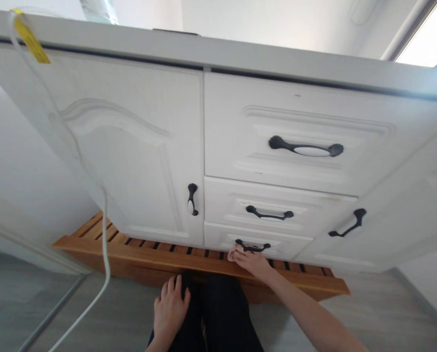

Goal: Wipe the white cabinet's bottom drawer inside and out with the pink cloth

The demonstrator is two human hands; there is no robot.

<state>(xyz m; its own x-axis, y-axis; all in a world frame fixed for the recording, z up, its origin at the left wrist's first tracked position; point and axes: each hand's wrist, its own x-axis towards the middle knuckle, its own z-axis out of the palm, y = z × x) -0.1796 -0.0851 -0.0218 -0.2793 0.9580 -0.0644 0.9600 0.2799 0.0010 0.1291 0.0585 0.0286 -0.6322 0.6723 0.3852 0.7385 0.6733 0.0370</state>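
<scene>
My right hand (253,264) reaches to the lowest drawer (218,237) of a white cabinet, at the left end of its dark handle (255,248). Its fingers are bent and closed. Something pale and pinkish shows at the fingertips, too small and blurred to name; I cannot tell whether the fingers touch the handle. My left hand (170,305) lies on my dark-trousered left knee, palm down, its fingers stretched out and holding nothing. All the drawers are closed, the middle drawer (221,200) and the top drawer (233,127) above the lowest one.
A slatted wooden bench (148,256) runs along the cabinet's foot, in front of my knees. Cabinet doors flank the drawers, the left door (130,171) with its own handle (192,199). A white cable (106,244) with a yellow tag (31,39) hangs from the countertop (130,41) down the left side.
</scene>
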